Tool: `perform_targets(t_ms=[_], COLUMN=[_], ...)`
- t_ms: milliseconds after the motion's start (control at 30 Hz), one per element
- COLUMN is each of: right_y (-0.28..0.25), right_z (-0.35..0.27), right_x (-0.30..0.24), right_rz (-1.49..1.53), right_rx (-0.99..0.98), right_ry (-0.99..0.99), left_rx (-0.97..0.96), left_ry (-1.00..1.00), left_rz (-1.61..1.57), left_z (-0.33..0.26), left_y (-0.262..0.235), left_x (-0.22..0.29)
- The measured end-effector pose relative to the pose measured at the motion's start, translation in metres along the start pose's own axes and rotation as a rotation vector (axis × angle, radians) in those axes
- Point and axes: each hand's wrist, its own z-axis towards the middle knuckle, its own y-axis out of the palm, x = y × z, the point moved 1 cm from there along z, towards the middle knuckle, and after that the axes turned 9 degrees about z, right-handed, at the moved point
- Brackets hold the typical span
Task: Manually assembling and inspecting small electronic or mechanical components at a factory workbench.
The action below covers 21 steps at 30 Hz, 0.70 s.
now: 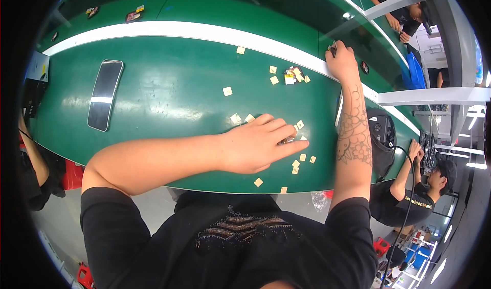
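Observation:
My left hand (pixel 261 141) is stretched over the green table, palm down with its fingers apart. A small dark and silvery part (pixel 285 141) shows between those fingers, mostly hidden. Several small cream square pieces (pixel 295 163) lie scattered around this hand. My right hand (pixel 341 62) reaches across the white rail (pixel 204 30), its fingers closed round a small dark part (pixel 332 49) over the green surface beyond. Left of that wrist sits a small dark tray-like part (pixel 290 79) with yellow and cream pieces on it.
A phone (pixel 105 95) lies at the left of the table. Beyond the rail are small dark parts (pixel 134 15) with yellow bits. A black bag (pixel 382 135) stands beside my right forearm. Other people work at the right, one in a dark cap (pixel 448 174); another person's arm shows far left.

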Motion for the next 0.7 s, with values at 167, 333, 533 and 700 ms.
perform_targets(t_ms=[167, 333, 533, 700], right_y=[0.009, 0.019, 0.039, 0.001], right_z=[0.004, 0.009, 0.026, -0.005], right_x=[-0.033, -0.115, -0.167, -0.145], right_rz=[0.036, 0.135, 0.052, 0.129], right_rx=[0.005, -0.102, -0.209, -0.034], right_ry=[-0.118, -0.371, -0.454, -0.429], left_rx=[0.032, 0.019, -0.001, 0.036], left_ry=[0.008, -0.024, -0.046, -0.052], left_rz=[-0.029, -0.015, -0.007, -0.112], left_z=[0.001, 0.004, 0.005, 0.006], left_y=[-0.001, -0.001, -0.003, 0.002], left_x=[-0.002, 0.001, 0.007, 0.004])
